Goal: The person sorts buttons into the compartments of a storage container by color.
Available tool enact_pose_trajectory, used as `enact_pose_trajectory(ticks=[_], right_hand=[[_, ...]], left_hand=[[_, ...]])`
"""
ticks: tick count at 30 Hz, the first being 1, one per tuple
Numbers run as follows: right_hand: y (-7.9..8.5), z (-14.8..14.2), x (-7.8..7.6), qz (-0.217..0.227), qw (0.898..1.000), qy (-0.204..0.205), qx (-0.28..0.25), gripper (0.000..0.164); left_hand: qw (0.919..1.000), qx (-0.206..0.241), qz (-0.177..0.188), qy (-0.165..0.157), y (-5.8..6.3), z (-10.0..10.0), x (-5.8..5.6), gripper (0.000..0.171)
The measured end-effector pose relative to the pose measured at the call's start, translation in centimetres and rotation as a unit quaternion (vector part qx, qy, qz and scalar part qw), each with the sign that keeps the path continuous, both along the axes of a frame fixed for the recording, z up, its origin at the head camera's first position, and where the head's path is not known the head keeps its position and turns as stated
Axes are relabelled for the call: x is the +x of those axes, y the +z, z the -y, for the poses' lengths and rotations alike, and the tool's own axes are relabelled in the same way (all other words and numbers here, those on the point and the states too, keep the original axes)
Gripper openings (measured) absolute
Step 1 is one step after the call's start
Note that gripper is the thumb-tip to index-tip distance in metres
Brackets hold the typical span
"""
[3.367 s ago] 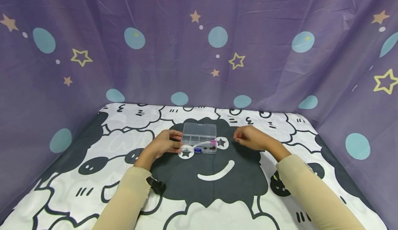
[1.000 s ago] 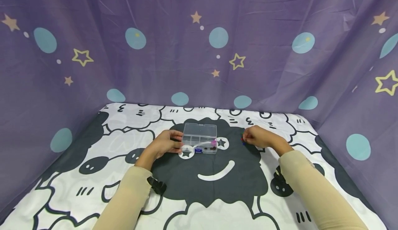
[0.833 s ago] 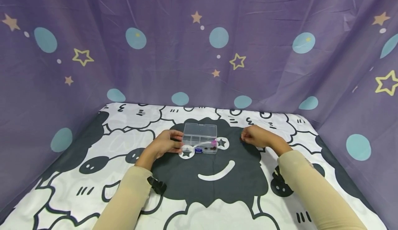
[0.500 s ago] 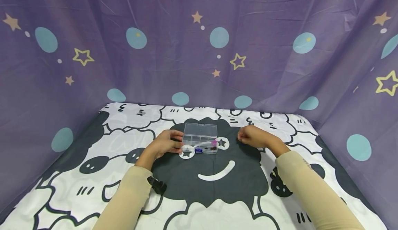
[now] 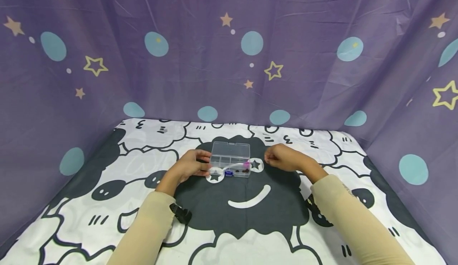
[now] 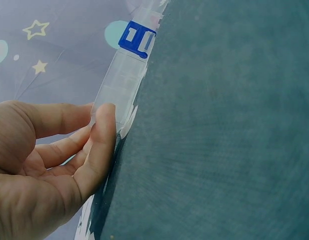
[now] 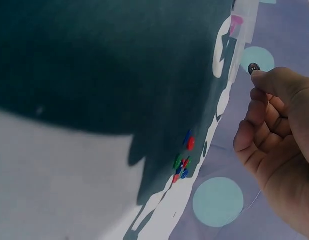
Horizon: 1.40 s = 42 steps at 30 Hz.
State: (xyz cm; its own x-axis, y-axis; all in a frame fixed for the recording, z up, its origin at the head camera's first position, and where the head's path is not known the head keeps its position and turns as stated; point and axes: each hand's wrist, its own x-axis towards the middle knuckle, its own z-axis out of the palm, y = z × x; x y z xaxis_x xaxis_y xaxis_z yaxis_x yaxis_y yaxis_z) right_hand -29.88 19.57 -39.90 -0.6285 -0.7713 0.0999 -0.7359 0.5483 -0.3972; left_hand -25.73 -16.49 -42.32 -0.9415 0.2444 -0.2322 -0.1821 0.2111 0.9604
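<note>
A clear plastic compartment box sits on the sheep-print cloth, its lid raised at the back. My left hand grips the box's left end between thumb and fingers; the left wrist view shows this beside a blue latch. Inside, at the right, are something pink and small dark pieces. My right hand is just right of the box, above the cloth. In the right wrist view, its thumb and finger pinch a small dark round button.
Several small red, blue and green pieces lie on the cloth near my right hand in the right wrist view; the head view hides them behind the hand. A purple curtain with stars and dots hangs behind the table.
My right hand first went right to the coloured pieces, and since about one second ago has moved back left toward the box. The left hand and the box have stayed put.
</note>
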Motion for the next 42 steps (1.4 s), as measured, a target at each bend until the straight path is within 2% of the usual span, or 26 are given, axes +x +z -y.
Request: enact_pose_trajectory(ticks=[14, 27, 33, 42], right_hand=[[0.2, 2.1, 1.0, -0.01, 0.999, 0.027, -0.013, 0.014], [0.1, 4.3, 1.7, -0.009, 0.998, 0.054, -0.016, 0.019], [-0.2, 4.7, 1.8, -0.023, 0.998, 0.055, -0.014, 0.02], [0.0, 5.3, 2.0, -0.01, 0.998, 0.054, -0.017, 0.012]], left_hand=[[1.0, 0.002, 0.001, 0.003, -0.1, 0.0, 0.0, 0.05], [1.0, -0.002, -0.001, 0.002, 0.0, 0.0, 0.1, 0.049], [1.0, -0.001, -0.001, -0.003, 0.0, 0.0, 0.0, 0.049], [1.0, -0.001, -0.003, -0.004, 0.0, 0.0, 0.0, 0.05]])
